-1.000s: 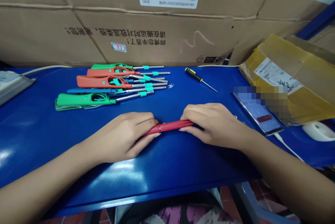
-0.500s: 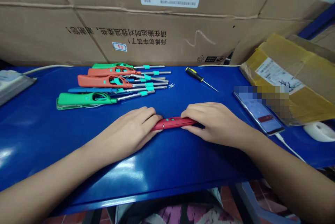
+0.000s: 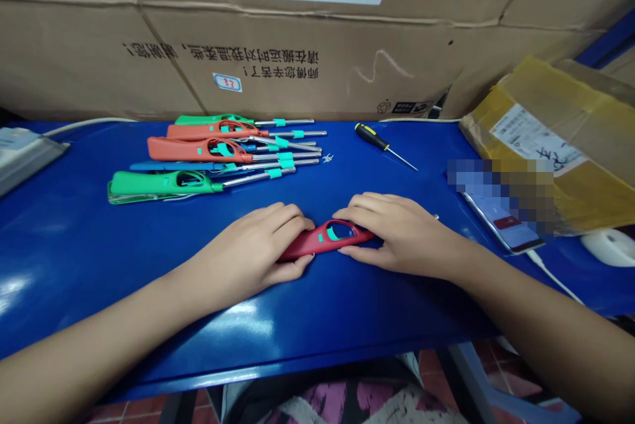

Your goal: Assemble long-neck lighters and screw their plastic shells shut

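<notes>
Blue bench (image 3: pixel 74 258), red lighter (image 3: pixel 317 243) lying crosswise, left hand (image 3: pixel 258 247), right hand (image 3: pixel 397 235) gripping ends

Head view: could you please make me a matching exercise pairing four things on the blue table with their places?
1 red lighter
2 screwdriver
3 phone
4 pile of lighters

A beside the yellow parcel
B back left of the table
C held by left hand and right hand
D alone, right of the pile

Pairs: 1-C, 2-D, 3-A, 4-B
</notes>
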The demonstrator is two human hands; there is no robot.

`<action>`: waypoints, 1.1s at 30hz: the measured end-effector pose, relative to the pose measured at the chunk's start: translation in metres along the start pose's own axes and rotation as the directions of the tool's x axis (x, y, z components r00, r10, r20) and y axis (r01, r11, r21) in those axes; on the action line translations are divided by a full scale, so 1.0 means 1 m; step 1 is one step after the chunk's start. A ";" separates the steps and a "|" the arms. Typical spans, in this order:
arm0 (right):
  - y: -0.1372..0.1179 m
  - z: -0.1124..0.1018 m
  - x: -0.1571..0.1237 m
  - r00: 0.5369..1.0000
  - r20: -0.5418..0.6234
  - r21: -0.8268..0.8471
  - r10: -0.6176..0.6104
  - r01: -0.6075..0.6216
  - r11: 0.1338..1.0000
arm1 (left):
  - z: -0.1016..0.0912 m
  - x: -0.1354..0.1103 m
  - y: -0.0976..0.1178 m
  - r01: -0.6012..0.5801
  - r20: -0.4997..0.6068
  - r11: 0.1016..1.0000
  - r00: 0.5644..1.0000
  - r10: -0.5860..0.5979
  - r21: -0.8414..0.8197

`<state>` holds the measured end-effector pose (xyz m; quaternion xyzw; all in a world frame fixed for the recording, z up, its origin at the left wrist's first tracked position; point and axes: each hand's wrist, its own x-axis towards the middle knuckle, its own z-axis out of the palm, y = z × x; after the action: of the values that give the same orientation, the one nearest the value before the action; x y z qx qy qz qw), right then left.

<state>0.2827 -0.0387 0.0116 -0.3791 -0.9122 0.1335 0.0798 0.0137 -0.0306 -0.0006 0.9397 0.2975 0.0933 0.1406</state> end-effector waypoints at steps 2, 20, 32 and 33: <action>0.001 0.001 0.001 1.000 0.001 0.009 -0.013 0.013 1.000 | 0.002 0.000 0.000 0.005 -0.013 1.000 1.000 -0.005 -0.013; 0.003 0.002 0.000 0.997 -0.051 -0.033 -0.061 0.059 0.998 | 0.006 -0.003 0.009 0.037 -0.111 0.999 0.993 -0.039 -0.023; 0.001 0.002 0.001 0.996 -0.061 -0.023 -0.063 0.061 0.998 | 0.007 -0.002 0.010 0.107 -0.125 0.990 0.985 -0.118 -0.097; 0.000 0.001 0.000 0.996 -0.060 -0.031 -0.063 0.061 0.998 | 0.007 -0.002 0.010 0.110 -0.125 0.989 0.985 -0.122 -0.097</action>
<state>0.2825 -0.0387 0.0105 -0.3555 -0.9226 0.1059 0.1059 0.0189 -0.0412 -0.0037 0.9053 0.3560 0.1593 0.1682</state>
